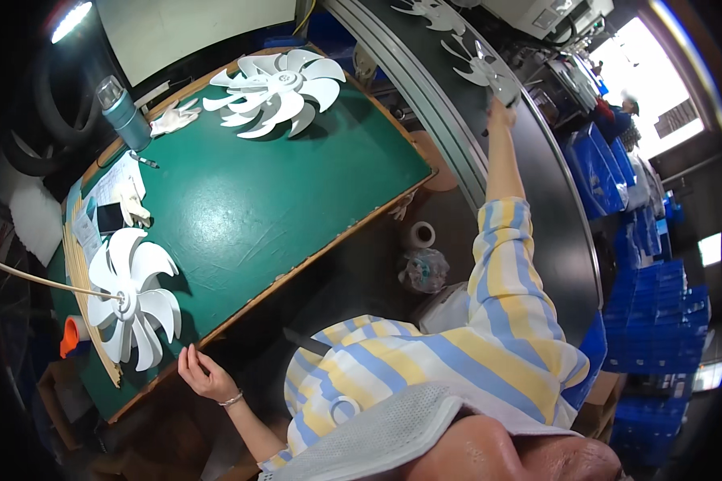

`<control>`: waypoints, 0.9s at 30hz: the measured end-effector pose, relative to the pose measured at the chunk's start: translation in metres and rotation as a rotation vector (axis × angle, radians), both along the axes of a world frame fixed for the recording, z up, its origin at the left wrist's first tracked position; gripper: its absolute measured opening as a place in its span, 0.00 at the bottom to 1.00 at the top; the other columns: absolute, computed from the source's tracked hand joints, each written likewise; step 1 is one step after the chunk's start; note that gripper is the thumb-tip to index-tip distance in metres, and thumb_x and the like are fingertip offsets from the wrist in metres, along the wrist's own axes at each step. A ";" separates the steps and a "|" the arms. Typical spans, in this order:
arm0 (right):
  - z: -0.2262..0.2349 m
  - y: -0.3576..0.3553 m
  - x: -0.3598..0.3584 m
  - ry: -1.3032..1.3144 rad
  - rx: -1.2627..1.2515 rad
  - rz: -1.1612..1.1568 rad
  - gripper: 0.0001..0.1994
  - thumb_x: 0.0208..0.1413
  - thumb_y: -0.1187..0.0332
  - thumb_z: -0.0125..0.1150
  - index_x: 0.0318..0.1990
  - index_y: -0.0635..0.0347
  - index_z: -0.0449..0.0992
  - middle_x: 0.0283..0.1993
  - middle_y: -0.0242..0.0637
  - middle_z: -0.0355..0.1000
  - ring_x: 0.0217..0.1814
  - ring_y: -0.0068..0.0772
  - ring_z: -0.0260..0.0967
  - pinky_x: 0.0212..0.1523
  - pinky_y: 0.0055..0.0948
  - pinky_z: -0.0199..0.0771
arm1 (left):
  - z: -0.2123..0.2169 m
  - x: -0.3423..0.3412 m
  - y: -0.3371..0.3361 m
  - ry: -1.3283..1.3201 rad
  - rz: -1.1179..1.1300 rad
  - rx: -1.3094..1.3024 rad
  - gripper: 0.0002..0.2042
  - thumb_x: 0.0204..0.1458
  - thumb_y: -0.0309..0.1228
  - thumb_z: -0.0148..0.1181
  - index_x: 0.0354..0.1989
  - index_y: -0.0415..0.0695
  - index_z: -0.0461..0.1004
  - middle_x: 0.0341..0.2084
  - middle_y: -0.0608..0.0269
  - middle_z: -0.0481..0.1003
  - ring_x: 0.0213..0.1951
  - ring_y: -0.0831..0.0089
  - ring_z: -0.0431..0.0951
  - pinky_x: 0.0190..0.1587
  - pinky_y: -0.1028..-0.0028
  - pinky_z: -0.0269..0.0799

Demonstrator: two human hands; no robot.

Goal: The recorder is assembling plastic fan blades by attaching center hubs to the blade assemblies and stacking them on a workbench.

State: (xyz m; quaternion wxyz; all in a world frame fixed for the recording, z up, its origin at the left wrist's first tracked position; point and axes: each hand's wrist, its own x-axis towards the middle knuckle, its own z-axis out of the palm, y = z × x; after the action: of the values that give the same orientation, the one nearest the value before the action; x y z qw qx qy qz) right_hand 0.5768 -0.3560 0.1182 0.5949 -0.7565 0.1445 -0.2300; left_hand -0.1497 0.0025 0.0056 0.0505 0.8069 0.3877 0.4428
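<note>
At the upper right, my right hand (502, 115) reaches far out over the dark conveyor belt and closes on the near blade of a pale fan impeller (484, 70). The fingertips are small and partly hidden there. Close to the table's near left edge, my left hand (206, 377) is empty, its fingers loosely bent and apart. Just beyond it stands a white fan impeller (128, 301), tilted up, with a thin wooden stick (48, 282) running to its hub. Two or more white fan impellers (287, 82) lie stacked at the table's far side.
The green table (241, 216) holds a blue-grey bottle (123, 114), white gloves (174, 118), papers (119, 180), a phone (110, 217) and a bundle of sticks (88, 297). Another impeller (429, 12) lies farther up the conveyor (549, 216). Blue bins (650, 325) stand at right.
</note>
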 end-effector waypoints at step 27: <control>0.021 0.053 -0.034 0.100 0.341 0.676 0.08 0.59 0.65 0.62 0.34 0.60 0.76 0.26 0.28 0.71 0.21 0.16 0.64 0.14 0.19 0.51 | 0.050 0.076 0.003 -0.162 -0.187 -0.076 0.10 0.46 0.19 0.63 0.38 0.42 0.79 0.38 0.58 0.77 0.38 0.57 0.78 0.41 0.65 0.73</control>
State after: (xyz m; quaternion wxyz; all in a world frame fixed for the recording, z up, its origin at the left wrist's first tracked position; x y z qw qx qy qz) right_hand 0.5424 -0.3029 0.1395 0.7466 -0.6621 -0.0480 0.0437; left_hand -0.0741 0.0050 0.0555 0.1533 0.7987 0.3218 0.4847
